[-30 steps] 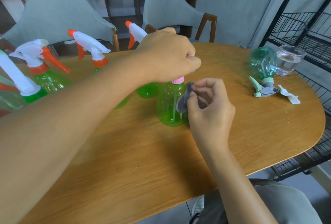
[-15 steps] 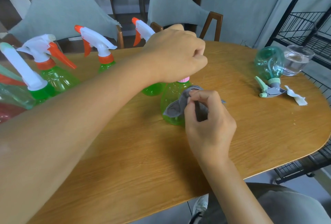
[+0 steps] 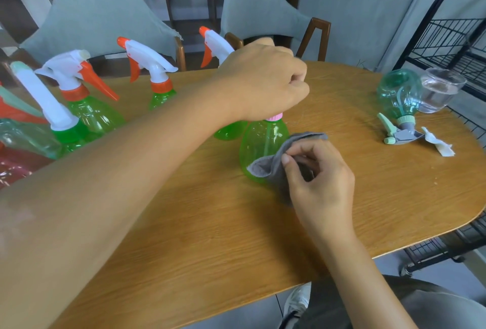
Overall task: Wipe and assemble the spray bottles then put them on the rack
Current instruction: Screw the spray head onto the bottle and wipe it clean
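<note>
Standing between 2 hands [image 3: 263,81], green bottle [image 3: 259,144] meets cloth [image 3: 273,163].

The right hand [image 3: 319,184] has slid the grey cloth [image 3: 273,163] down the green bottle [image 3: 259,144], from near the pink collar to the lower belly, the cloth now spread wider.

I see a clear green bottle [image 3: 259,144] upright under my left hand [image 3: 265,81], which grips its pink-collared top. My right hand [image 3: 319,179] pinches a grey cloth [image 3: 273,163] against its lower side. A teal bottle [image 3: 398,97] lies tipped over, well right of both hands.
</note>
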The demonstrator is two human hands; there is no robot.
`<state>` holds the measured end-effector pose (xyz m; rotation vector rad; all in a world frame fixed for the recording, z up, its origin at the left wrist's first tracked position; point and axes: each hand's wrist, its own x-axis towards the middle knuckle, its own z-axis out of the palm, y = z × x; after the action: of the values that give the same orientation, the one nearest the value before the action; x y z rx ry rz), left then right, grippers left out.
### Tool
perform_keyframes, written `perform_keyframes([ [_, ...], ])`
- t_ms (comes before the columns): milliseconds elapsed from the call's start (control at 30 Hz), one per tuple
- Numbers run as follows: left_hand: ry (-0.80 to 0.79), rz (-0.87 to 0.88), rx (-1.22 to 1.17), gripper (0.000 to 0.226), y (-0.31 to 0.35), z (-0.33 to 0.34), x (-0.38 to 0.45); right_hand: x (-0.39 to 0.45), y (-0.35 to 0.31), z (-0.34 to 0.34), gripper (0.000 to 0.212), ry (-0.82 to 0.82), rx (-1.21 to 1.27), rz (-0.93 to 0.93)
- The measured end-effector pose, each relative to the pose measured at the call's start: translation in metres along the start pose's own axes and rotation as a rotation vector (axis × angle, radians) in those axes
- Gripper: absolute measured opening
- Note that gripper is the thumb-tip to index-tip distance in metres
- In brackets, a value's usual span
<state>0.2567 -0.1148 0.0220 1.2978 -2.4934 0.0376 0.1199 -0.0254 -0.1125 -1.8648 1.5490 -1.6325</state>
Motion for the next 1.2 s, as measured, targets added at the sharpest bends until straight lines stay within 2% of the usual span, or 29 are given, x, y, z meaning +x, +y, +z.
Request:
perform_keyframes([
  [233,0.003,0.012,0.033,0.038,0.002,0.001,0.0,-0.016,0.014,0.0,0.024,-0.102,-0.219,0.072],
  [333,0.017,0.039,0.053,0.035,0.0,0.003,0.001,-0.015,0.017,-0.002,0.031,-0.132,-0.251,0.125],
  [433,0.006,0.027,0.027,0.024,0.002,0.002,-0.002,-0.007,0.013,-0.006,0.034,-0.08,-0.222,0.126],
  [700,-0.031,0.0,-0.106,0.011,0.008,-0.004,-0.008,0.009,-0.016,0.001,0.02,0.114,0.029,0.083],
  [967,-0.022,-0.257,-0.241,0.013,0.019,-0.005,-0.005,0.007,-0.019,0.012,0.017,0.133,-0.043,-0.116],
  [1133,0.043,-0.274,-0.208,0.015,0.021,0.0,-0.009,-0.001,-0.016,0.018,0.016,0.209,-0.14,-0.26],
  [1200,0.04,-0.274,-0.225,0.016,0.021,-0.001,-0.011,-0.002,-0.016,0.018,0.014,0.211,-0.109,-0.249],
])
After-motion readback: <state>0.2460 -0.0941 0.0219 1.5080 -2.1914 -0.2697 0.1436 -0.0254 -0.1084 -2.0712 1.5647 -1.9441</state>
